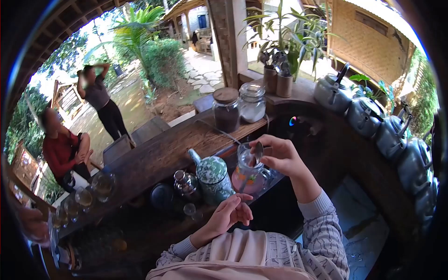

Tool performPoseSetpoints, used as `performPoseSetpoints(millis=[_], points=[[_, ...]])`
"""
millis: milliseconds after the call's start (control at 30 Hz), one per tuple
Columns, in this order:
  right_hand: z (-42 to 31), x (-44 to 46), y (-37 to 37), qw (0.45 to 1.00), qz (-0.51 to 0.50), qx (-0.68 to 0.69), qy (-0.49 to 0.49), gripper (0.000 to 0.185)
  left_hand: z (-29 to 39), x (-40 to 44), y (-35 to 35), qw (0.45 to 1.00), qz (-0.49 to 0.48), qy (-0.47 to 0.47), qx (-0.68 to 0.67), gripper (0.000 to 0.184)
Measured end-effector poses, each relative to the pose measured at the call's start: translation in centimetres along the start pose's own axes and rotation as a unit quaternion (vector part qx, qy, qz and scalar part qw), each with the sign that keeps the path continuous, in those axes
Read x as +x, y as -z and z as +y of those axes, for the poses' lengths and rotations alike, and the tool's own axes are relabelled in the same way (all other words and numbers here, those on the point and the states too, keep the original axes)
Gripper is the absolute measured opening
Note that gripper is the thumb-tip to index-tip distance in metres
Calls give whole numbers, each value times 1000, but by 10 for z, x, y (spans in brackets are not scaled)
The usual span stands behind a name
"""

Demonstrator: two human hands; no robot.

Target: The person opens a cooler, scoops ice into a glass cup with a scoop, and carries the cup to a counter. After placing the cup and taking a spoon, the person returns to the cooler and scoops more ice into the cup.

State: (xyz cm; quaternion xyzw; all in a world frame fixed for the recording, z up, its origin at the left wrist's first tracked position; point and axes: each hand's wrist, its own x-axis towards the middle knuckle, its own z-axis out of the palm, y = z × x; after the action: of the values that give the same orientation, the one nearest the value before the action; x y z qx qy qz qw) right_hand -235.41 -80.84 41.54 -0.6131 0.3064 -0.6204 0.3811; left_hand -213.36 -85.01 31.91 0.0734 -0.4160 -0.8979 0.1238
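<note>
So there's a speckled enamel teapot (212,171), left hand (229,215) loosely curled, seemingly empty, near it, then a clear glass (244,157). Spoon (259,152) is pinched in the right hand (282,156) beside the glass's mouth; looks like spoon work, calls for a steady wrist imo.

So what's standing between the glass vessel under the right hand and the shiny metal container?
The green-and-white speckled pot stands between the glass vessel and the metal container, as the head view shows.
</note>
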Motion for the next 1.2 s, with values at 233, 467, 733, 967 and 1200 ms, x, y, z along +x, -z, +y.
performPoseSetpoints(millis=[233,467,733,967,1200], points=[[46,-14,-34,984,-99,124,-81,33,-12,-48,-10,997,33,-70,18,24],[80,-19,-106,978,-180,33,-103,11,-25,-87,-8,960,207,-189,21,26],[100,-34,-196,981,-151,91,-81,13,-26,-144,-6,909,307,-271,73,29],[109,-26,-295,983,-160,71,-58,8,-19,-234,13,884,362,-279,94,32],[122,-20,-430,975,-216,50,-12,7,-14,-365,25,849,415,-316,85,30]])
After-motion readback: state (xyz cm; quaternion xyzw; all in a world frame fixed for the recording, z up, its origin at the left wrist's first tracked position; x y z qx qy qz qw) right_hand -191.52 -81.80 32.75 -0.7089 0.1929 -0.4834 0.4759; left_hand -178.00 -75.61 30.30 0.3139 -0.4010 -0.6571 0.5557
